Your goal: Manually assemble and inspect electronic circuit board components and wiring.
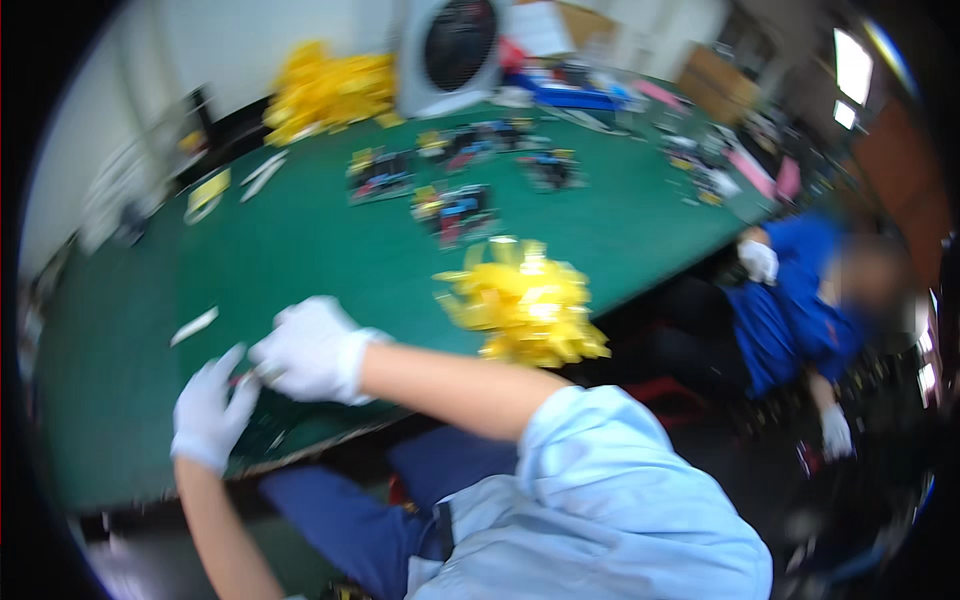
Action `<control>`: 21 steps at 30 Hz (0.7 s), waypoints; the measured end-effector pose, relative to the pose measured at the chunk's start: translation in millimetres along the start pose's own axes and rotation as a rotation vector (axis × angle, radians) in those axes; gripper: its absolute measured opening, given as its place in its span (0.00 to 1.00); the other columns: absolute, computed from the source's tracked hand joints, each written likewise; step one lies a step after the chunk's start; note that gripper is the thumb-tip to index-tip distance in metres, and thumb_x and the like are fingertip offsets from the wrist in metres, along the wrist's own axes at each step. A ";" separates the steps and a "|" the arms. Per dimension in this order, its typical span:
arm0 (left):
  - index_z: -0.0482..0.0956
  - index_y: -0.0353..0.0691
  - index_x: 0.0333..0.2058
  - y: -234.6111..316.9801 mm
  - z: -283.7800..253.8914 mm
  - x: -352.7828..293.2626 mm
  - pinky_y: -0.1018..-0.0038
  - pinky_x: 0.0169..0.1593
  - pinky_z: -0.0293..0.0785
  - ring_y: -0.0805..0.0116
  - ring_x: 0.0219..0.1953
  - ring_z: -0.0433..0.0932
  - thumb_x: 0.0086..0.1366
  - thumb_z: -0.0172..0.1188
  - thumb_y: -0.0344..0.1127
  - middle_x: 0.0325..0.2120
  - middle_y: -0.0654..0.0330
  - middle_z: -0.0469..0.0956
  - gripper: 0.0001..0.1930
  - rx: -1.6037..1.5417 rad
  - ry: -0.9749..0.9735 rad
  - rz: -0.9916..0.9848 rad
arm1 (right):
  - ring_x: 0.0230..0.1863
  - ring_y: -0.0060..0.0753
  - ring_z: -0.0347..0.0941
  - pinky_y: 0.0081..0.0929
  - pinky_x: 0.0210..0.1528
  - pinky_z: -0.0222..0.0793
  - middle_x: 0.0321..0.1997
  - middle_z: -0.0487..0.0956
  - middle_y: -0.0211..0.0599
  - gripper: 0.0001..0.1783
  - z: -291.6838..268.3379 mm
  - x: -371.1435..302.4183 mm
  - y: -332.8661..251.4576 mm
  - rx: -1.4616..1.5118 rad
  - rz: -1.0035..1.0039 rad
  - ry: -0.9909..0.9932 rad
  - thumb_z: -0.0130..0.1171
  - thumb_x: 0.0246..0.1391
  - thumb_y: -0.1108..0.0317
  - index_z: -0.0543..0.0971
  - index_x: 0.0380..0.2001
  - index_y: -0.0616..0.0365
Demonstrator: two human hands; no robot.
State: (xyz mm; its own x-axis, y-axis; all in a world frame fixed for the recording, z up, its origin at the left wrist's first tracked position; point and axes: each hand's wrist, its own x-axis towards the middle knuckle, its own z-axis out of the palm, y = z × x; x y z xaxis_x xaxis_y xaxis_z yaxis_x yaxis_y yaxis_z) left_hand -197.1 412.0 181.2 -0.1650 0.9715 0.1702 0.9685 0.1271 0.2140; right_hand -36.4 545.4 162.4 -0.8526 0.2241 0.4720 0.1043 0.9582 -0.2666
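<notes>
In white gloves, my left hand (210, 412) and my right hand (308, 350) meet over the near left edge of the green table (290, 235). Fingers of both close around something small with a trace of red, mostly hidden and blurred. A small white strip (195, 326) lies just beyond my left hand. To the right of my right forearm sits a heap of yellow strips (530, 305). Farther back are several dark assemblies with red, blue and yellow parts, among them one nearer piece (455, 212).
A second yellow heap (330, 90) stands at the back by a fan-like box (455, 50). A blue tray (580, 97) and loose parts fill the far right. At right sits a co-worker in blue (790, 300) with white gloves. Pale tools (262, 175) lie far left.
</notes>
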 end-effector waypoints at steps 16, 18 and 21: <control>0.68 0.29 0.51 -48.0 10.3 10.0 0.67 0.51 0.65 0.50 0.47 0.72 0.69 0.42 0.47 0.44 0.43 0.74 0.24 -0.281 -0.261 -0.066 | 0.25 0.39 0.76 0.40 0.27 0.60 0.18 0.78 0.34 0.14 13.2 12.6 -4.8 -0.094 0.103 -0.064 0.49 0.45 0.55 0.79 0.16 0.47; 0.68 0.30 0.51 -44.1 8.3 9.9 0.66 0.51 0.65 0.50 0.47 0.72 0.69 0.42 0.48 0.44 0.43 0.74 0.25 -0.258 -0.243 -0.070 | 0.25 0.39 0.76 0.40 0.27 0.60 0.18 0.78 0.33 0.14 14.5 14.5 -5.3 -0.103 0.100 -0.066 0.49 0.45 0.55 0.79 0.16 0.48; 0.69 0.33 0.53 7.3 -18.4 7.1 0.66 0.59 0.60 0.49 0.55 0.67 0.68 0.42 0.53 0.52 0.43 0.69 0.28 -0.095 -0.393 -0.263 | 0.25 0.39 0.76 0.40 0.27 0.60 0.19 0.79 0.33 0.14 15.7 12.0 -2.8 -0.114 0.086 -0.079 0.49 0.45 0.56 0.79 0.17 0.48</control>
State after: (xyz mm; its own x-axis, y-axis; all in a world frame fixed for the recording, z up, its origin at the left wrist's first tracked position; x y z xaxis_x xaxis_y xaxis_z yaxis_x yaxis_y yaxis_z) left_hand -194.6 416.2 201.7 -0.3016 0.9131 -0.2745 0.8789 0.3778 0.2911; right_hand -54.9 542.6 155.6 -0.8751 0.2959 0.3828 0.2322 0.9510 -0.2044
